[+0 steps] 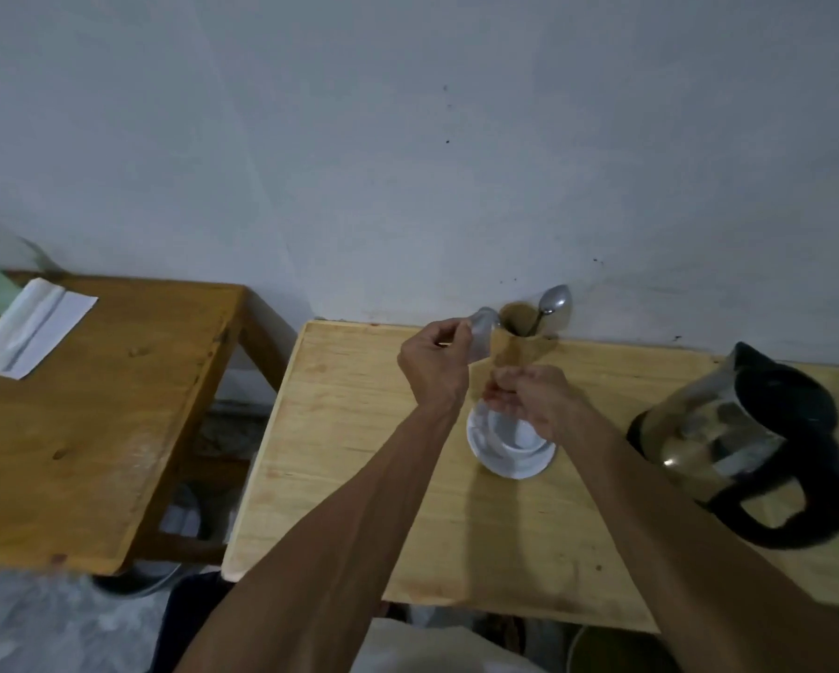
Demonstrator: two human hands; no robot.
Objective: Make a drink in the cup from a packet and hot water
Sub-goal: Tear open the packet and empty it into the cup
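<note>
Right now both hands hold a thin, limp packet above the white cup [510,432] on its saucer: the left hand [437,361] pinches the silvery torn end [480,332], the right hand [534,395] is closed on the lower part. Being light and slippery, the packet probably wants firm fingertip pinches near its edge.

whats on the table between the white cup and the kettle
Nothing: in the head view the strip of light wooden table between the white cup on its saucer and the glass kettle is bare, crossed only from above by the right forearm.
</note>
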